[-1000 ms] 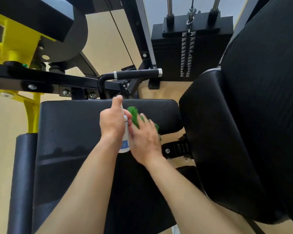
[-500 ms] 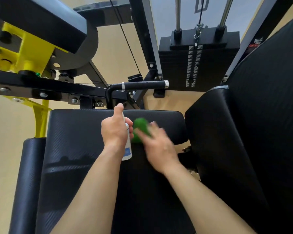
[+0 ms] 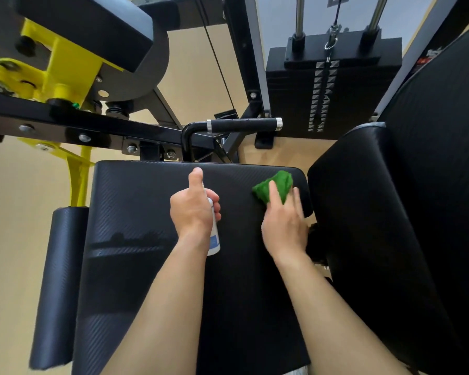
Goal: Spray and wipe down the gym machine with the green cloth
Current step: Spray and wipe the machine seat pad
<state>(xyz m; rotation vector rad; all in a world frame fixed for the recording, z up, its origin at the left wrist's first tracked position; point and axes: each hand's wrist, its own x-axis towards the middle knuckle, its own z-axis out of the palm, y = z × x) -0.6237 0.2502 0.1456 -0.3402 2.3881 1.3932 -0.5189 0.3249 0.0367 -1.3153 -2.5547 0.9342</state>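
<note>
seat pad: large, firm textured vinyl, fixed, takes pressure. spray bottle: light, rigid, best gripped mid-body; held over the pad's middle, left hand curled round it, one finger up top. green cloth: soft, limp, bunched at the pad's far right corner; right hand presses it, fingers straight, slightly spread.

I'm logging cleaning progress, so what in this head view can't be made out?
- Head view, spray bottle: nozzle and most of its body hidden by the left hand; label too small.
- Head view, green cloth: near part under the right hand.
- Head view, seat pad: near end cut by the bottom edge; wetness unclear.
</note>
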